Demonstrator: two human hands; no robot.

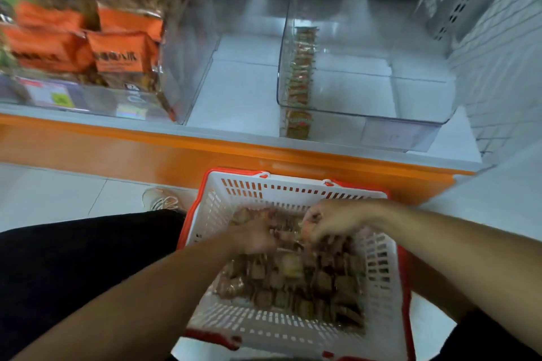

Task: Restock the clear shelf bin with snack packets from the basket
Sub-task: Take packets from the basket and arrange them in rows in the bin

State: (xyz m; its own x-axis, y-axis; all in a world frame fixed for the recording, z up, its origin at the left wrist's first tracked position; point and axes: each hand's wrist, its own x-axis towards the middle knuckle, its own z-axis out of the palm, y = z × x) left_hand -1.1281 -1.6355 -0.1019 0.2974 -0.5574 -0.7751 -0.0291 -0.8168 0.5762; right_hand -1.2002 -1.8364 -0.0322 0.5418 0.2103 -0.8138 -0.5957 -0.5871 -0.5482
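Down among the packets: both hands are placed inside the basket [378,281], over the far half of the heap.
Right fingers [315,227]: curled, seemingly pinching small packets; blur prevents certainty.
Left hand [258,239]: pressed into the snack packets [293,278]; finger state cannot be told.
Right hand [334,221]: held just beside the left.
Clear bin [366,88]: seated on the shelf [240,97] above; one row of packets is stood along its left wall, the rest bare.
Step judged: gathering a handful.
Next move: a secure hold, then a lift up to the bin.
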